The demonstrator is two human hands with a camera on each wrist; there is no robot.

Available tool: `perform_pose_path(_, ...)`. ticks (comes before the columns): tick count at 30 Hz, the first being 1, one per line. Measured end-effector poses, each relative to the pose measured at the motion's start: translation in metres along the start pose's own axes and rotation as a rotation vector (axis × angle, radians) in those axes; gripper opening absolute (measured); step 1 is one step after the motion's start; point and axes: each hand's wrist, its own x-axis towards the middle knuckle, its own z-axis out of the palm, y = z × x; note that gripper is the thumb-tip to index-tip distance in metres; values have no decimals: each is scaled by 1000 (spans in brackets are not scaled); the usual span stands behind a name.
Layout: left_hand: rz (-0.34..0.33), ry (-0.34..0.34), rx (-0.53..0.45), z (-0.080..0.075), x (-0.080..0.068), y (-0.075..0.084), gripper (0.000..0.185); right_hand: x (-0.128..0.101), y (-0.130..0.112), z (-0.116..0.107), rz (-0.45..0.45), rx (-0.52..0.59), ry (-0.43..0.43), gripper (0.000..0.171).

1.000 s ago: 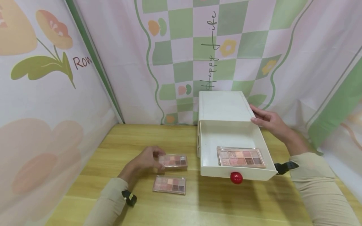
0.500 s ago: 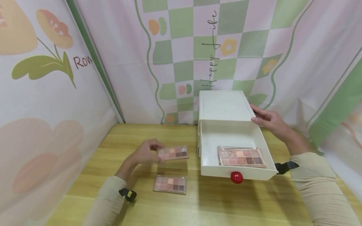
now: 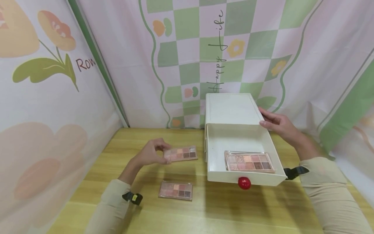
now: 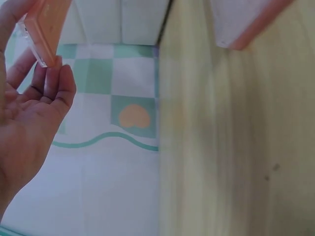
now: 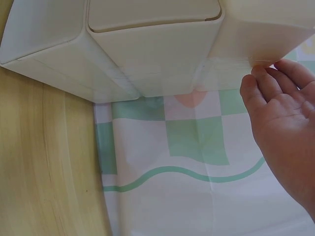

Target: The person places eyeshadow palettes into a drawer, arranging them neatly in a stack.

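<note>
Here, left hand [image 3: 149, 153] pinching palette [image 3: 180, 153], fingers [image 4: 54, 83] cropped, blurred.

On the pink-and-green checkered fabric backdrop [image 3: 204, 48], thin dark script running vertically up the middle reads "Happy Life". On the pale floral fabric panel [image 3: 43, 97] at the left, brown letters "Row" show before the panel's edge cuts them off.

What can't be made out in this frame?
- Left wrist view: the held palette is cut off by the top edge; its pans are unseen.
- Head view: the drawer unit hides the right hand fingertips.
- Head view: the lower drawers sit hidden under the open drawer.
</note>
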Motion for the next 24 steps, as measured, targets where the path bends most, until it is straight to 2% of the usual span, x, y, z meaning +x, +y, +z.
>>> perform_pose_path(5,45,10,-14,-5,3,11,49,0,0,0,2,-2,1,60)
perform_pose_path(13,104,24,-92,-11,8,32,45,0,-1,0,8,-11,3,60)
perform_pose_path(24,50,71,-80,-12,10,65,45,0,-3,0,28,-14,1,60)
